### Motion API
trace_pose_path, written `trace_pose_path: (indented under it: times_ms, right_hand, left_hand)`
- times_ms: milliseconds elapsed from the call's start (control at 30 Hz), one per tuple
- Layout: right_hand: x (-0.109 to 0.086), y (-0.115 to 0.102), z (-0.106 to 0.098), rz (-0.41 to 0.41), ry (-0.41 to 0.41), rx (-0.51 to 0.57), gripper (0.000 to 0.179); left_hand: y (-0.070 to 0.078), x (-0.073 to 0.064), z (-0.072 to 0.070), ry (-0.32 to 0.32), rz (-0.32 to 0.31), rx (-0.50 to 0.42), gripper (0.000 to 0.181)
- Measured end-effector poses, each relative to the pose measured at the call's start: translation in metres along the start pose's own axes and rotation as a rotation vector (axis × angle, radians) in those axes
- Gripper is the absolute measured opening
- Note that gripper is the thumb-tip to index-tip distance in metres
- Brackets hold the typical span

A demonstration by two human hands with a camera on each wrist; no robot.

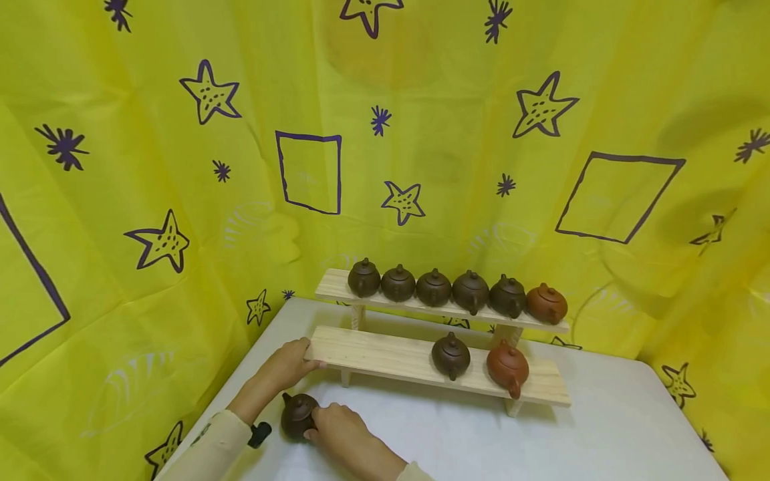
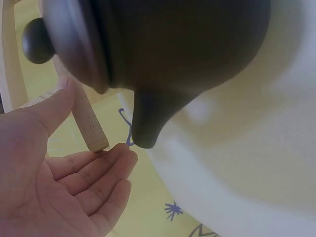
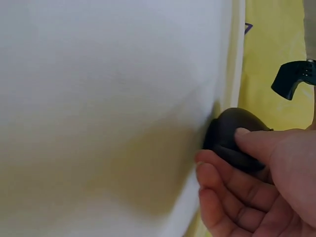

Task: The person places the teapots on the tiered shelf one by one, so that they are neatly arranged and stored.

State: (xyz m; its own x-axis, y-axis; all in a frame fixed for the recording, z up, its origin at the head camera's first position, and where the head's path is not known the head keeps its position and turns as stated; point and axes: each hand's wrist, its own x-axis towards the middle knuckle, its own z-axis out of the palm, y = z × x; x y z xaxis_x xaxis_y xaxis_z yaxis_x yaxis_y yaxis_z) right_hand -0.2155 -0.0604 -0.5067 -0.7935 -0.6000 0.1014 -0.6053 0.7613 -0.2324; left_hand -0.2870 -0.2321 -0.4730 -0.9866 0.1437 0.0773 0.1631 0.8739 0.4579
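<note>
A dark brown teapot point(image 1: 296, 419) is low at the front left, its spout toward the left. My right hand point(image 1: 345, 431) pinches it on its right side, and the right wrist view shows the thumb on the dark teapot point(image 3: 237, 136) with the fingers bent beneath. Whether its base touches the table cannot be told. My left hand point(image 1: 287, 364) touches the left end of the lower wooden shelf point(image 1: 373, 351). Up close in the left wrist view, the left hand point(image 2: 79, 182) has loosely extended fingers against the wood, beside the teapot's spout point(image 2: 150, 121).
On the upper shelf point(image 1: 332, 286) stand several dark teapots point(image 1: 433, 288) and one reddish-brown teapot point(image 1: 546, 304) at the right end. The lower shelf bears a dark teapot point(image 1: 450, 357) and a red teapot point(image 1: 507, 367). A yellow patterned curtain point(image 1: 445, 80) surrounds the white table point(image 1: 457, 441).
</note>
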Motion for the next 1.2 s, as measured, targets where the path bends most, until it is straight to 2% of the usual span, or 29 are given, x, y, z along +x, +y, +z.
trace_pose_path:
  times_ms: [133, 267, 467, 633, 767, 900, 1200]
  right_hand:
    - [-0.002, 0.003, 0.004, -0.009, 0.035, 0.008, 0.028]
    - [-0.007, 0.009, 0.006, -0.022, 0.032, 0.027, 0.026]
    - [-0.021, 0.026, 0.002, -0.037, -0.011, 0.123, 0.022]
    - [-0.035, 0.042, -0.003, -0.058, -0.021, 0.212, 0.019]
    - [-0.045, 0.053, -0.007, -0.029, -0.016, 0.254, 0.019]
    - [-0.052, 0.062, -0.017, -0.019, 0.001, 0.293, 0.017]
    - [-0.052, 0.074, -0.053, -0.011, 0.122, 0.381, 0.014]
  left_hand:
    - [0.0, 0.001, 0.001, 0.005, -0.002, -0.001, 0.054]
    - [0.001, 0.002, 0.003, 0.008, 0.002, -0.01, 0.052]
    - [0.0, 0.003, 0.006, 0.003, 0.012, -0.01, 0.061]
    - [-0.003, 0.003, 0.007, 0.003, 0.013, -0.005, 0.061]
    - [-0.006, 0.003, 0.007, 0.007, 0.013, -0.002, 0.06]
    - [-0.006, 0.004, 0.007, 0.016, 0.024, -0.003, 0.057]
    - [-0.005, 0.002, 0.004, 0.013, 0.022, -0.011, 0.053]
